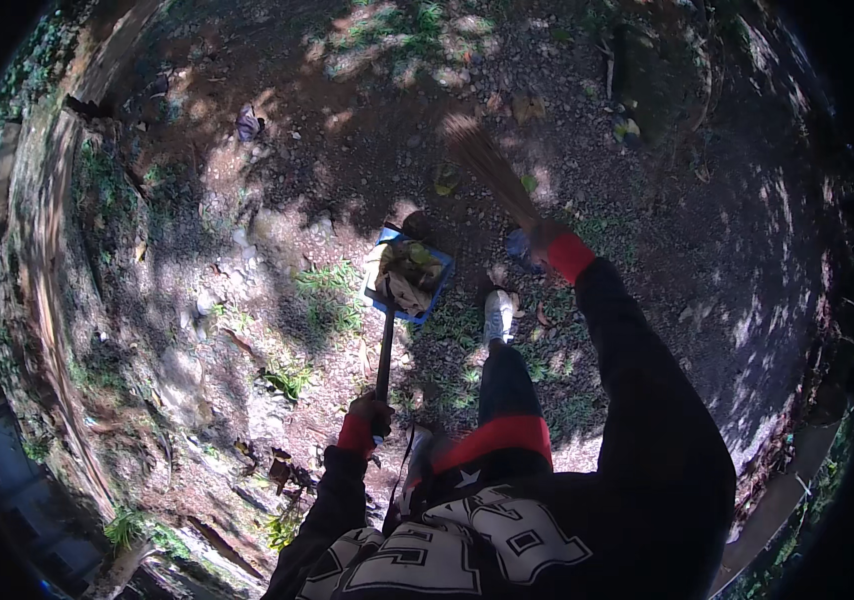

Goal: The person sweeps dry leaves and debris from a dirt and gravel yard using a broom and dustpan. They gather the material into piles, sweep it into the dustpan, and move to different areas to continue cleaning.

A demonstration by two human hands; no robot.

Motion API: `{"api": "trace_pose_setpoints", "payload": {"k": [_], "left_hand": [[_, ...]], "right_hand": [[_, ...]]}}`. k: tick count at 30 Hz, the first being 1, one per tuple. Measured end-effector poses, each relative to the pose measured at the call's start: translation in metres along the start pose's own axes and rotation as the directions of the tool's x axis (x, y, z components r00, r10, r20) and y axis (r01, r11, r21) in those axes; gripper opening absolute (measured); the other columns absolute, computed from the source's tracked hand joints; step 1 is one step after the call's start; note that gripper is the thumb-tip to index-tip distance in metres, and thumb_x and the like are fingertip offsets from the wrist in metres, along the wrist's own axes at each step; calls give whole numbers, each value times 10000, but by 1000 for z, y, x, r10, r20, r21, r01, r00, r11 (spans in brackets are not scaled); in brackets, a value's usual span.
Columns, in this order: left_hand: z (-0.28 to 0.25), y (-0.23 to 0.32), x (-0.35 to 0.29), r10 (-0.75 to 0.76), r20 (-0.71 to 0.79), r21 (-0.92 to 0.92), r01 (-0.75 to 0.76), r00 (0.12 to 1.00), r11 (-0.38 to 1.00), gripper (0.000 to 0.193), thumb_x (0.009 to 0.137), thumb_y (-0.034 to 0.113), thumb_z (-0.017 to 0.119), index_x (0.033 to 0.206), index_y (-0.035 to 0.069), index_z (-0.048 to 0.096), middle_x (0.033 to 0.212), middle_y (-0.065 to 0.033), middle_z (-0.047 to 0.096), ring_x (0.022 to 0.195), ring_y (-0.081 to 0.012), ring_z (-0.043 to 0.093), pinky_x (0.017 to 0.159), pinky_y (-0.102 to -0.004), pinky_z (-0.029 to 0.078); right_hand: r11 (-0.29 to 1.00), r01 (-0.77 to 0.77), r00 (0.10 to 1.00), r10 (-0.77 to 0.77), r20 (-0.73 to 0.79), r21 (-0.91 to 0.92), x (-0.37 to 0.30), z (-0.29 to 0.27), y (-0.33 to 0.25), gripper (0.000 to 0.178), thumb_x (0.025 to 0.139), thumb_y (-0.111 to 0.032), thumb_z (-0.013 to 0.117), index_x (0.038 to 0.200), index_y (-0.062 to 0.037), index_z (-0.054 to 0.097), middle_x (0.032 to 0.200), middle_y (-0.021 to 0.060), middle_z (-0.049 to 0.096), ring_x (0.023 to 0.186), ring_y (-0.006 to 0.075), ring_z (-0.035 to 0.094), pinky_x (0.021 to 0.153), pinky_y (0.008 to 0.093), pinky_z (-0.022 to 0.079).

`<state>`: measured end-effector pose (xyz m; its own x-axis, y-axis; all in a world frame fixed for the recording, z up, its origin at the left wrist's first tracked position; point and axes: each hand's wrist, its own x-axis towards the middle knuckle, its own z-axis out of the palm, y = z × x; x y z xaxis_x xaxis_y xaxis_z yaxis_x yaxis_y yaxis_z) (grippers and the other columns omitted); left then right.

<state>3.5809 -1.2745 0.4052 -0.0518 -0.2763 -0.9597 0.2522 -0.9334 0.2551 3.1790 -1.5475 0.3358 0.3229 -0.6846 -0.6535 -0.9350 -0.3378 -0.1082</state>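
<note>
The person's left hand (pixel 371 408) is closed tight around the near end of a long, thin, black handle (pixel 386 350). The handle is long, probably so the hand can be up high while the pan is down low. The right hand (pixel 545 240) is blurry, but it looks wrapped around the narrow end of a brown broom made of thin, stiff sticks (pixel 495 175). That grip seems to leave the wide end free. A small blue thing (pixel 520 248) is just beside this hand; I cannot tell what it is.

Straight ahead of the left hand, at the handle's far end, is a blue, boxy plastic dustpan (pixel 444 280). It is to the left of the right hand. I cannot tell if it touches the ground. Big, dry, brown leaves (pixel 409 285) lie inside, and its sides likely help hold them in.

The broom's wide end points ahead and left of the right hand, farther out than the dustpan. A pale shoe (pixel 499 318) is between the two hands. Green grass (pixel 330 280) grows ahead and left of the left hand.
</note>
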Motion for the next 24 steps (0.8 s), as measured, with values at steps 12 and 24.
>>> {"api": "trace_pose_setpoints", "payload": {"k": [12,24], "left_hand": [[77,83,47,359,229,421,-424,905,802,136,699,-2,625,807,46,558,680,-66,549,590,-174,565,527,-301,458],[58,92,60,47,20,196,-50,999,979,88,774,103,595,745,29,558,615,-47,534,509,-152,520,474,-278,428]], "right_hand": [[617,-410,873,52,485,672,-51,9,-17,405,536,-160,736,905,-16,648,782,167,658,709,293,651,647,391,526],[331,-364,928,43,371,871,-54,17,-39,489,538,-163,744,940,58,575,749,162,639,681,257,632,638,372,500]]}}
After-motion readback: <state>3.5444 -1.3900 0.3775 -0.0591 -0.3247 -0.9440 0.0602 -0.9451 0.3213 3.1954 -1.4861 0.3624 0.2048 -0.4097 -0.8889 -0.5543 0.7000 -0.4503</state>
